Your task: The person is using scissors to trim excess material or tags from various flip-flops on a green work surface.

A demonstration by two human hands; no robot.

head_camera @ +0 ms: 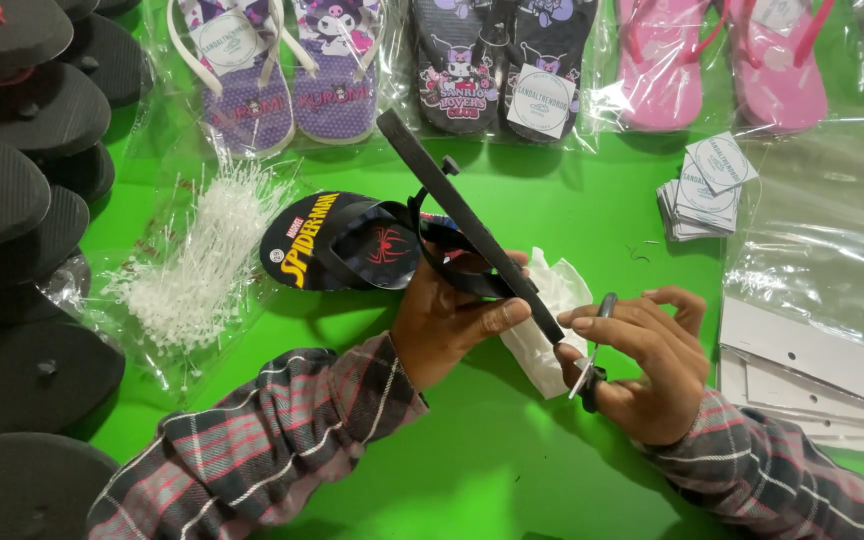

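My left hand (447, 325) grips a black flip-flop sandal (467, 220) on its edge, sole turned to the right, strap toward the left. My right hand (642, 365) holds a small pair of scissors (592, 350) just below the sandal's lower end, blades pointing down. A second black sandal with a yellow and red print (327, 240) lies flat on the green table (512, 460) behind my left hand. A crumpled white plastic bag (552, 320) rests between my hands.
Stacks of black sandal soles (22, 200) fill the left edge. A heap of white plastic tag pins (202, 260) lies beside them. Bagged purple, black and pink sandal pairs (492, 65) line the far side. Round-printed paper tags (702, 185), clear bags (832, 250) and white cards (812, 370) sit right.
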